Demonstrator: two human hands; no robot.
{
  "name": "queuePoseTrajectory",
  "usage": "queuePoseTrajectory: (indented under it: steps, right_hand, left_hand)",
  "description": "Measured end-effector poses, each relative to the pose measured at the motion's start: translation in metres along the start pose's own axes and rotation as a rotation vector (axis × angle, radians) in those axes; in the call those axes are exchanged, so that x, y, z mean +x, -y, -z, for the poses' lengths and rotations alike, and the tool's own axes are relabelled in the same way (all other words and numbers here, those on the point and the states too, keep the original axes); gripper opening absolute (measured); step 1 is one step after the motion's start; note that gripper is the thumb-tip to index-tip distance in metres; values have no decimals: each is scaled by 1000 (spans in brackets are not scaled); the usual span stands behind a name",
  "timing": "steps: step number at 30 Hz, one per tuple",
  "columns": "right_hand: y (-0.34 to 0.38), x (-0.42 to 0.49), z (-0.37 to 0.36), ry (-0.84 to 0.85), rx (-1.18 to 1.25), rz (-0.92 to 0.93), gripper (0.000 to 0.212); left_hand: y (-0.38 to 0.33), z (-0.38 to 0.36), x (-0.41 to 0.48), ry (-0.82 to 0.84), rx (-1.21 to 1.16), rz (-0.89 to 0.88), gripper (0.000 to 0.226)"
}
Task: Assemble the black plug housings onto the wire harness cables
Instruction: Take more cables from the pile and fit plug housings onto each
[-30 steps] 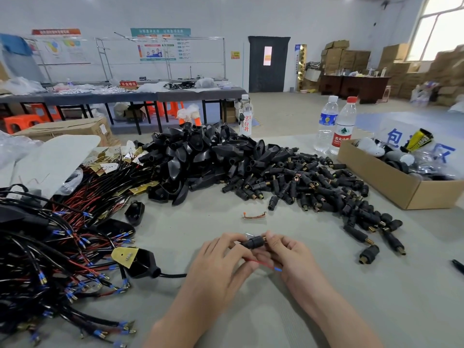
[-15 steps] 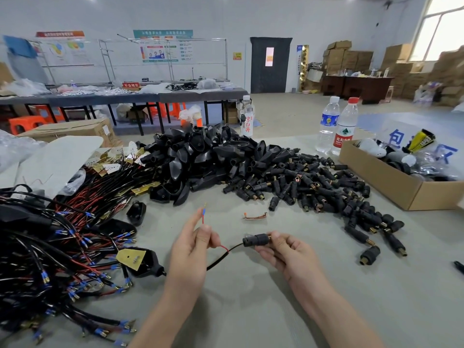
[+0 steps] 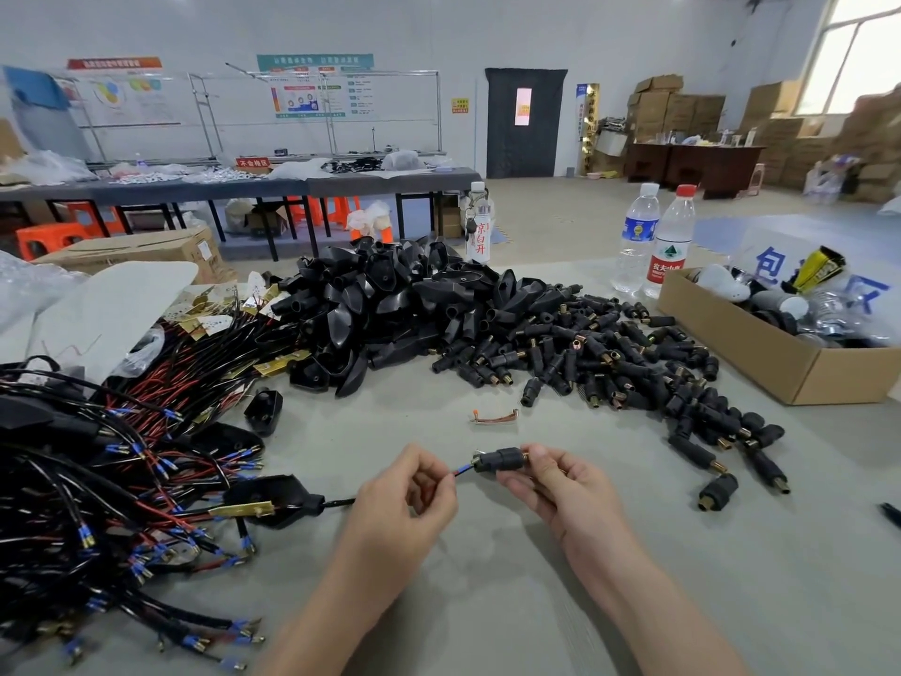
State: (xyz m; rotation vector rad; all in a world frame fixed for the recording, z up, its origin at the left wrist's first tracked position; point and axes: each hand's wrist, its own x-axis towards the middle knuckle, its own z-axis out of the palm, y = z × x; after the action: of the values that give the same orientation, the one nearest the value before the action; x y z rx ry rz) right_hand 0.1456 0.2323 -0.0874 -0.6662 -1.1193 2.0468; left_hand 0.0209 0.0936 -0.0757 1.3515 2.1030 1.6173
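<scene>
Head view: right hand (image 3: 560,485) pinches a short black cylindrical plastic plug housing (image 3: 499,460) by its brass end, long axis lying sideways, open end toward the left hand (image 3: 409,500). Left hand pinches a thin red wire with blue sleeve (image 3: 460,472), tip at the housing mouth; likely feeds straight along that axis. Both are held just above the grey desk (image 3: 487,602). Tangled black-red harness bundle (image 3: 97,480) lies left of the hands; a matte pile of loose black housings (image 3: 609,363) lies beyond the right hand.
</scene>
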Motion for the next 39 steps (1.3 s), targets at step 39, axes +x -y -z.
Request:
queuePoseTrajectory:
  steps: [39]
  right_hand:
    - [-1,-4,-6,22,5,50,17]
  left_hand:
    - [23,-1,6,-17,-111,77,13]
